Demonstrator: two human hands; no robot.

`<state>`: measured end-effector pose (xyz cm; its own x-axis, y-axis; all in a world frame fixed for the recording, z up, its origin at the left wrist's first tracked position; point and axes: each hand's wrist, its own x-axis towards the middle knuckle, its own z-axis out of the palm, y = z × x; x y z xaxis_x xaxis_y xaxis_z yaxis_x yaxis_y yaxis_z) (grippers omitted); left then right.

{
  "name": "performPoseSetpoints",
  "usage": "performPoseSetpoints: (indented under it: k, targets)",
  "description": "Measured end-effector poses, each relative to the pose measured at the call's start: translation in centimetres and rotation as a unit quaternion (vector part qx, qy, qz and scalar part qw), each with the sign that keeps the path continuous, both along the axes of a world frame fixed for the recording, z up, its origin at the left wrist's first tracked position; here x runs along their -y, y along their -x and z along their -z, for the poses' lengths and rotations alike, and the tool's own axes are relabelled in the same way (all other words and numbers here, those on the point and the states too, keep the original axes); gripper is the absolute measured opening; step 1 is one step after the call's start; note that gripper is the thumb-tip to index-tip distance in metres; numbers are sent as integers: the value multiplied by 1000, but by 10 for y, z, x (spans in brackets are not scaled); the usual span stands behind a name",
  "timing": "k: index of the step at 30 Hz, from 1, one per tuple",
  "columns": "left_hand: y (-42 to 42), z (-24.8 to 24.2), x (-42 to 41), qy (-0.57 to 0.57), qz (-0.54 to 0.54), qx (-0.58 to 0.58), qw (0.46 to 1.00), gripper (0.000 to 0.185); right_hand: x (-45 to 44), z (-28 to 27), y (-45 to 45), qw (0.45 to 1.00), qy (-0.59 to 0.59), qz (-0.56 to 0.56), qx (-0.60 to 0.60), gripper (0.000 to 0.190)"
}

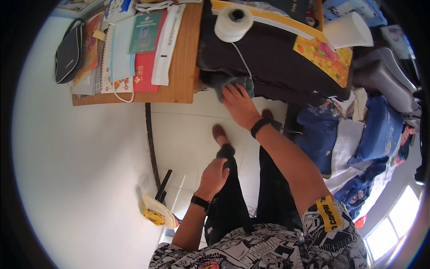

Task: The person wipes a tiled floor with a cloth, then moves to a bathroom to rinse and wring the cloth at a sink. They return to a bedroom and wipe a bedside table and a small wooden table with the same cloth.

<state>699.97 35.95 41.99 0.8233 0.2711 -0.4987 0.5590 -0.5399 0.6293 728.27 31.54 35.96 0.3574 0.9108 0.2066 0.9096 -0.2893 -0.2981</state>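
Observation:
My right hand [240, 106] reaches forward over a crumpled dark grey-green cloth [249, 88] at the front edge of a surface covered with dark fabric [268, 57]. The fingertips lie on the cloth; whether they grip it cannot be told. A white cord runs down to the cloth's edge from a large cone of white thread [233, 25], which stands on the dark fabric. My left hand [214, 178] rests near my left knee, fingers loosely bent, and no object shows in it. Both wrists wear black bands.
A wooden table [181, 74] at the upper left bears papers, a face mask [122, 50] and a black zip case [69, 52]. To the right are a yellow patterned sheet [327, 57], a white cone [349, 31] and piled blue clothes [317, 134]. A white wall stands at left.

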Motion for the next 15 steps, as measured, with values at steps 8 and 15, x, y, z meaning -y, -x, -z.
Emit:
performPoseSetpoints:
  k: [8,15]
  targets:
    - [-51,-21,14,125,-23,-15,992,34,236,55,57,565,-249,417,-667,35]
    - [-94,-8,23,431,-268,-47,860,51,221,-92,45,122,-373,142,-909,45]
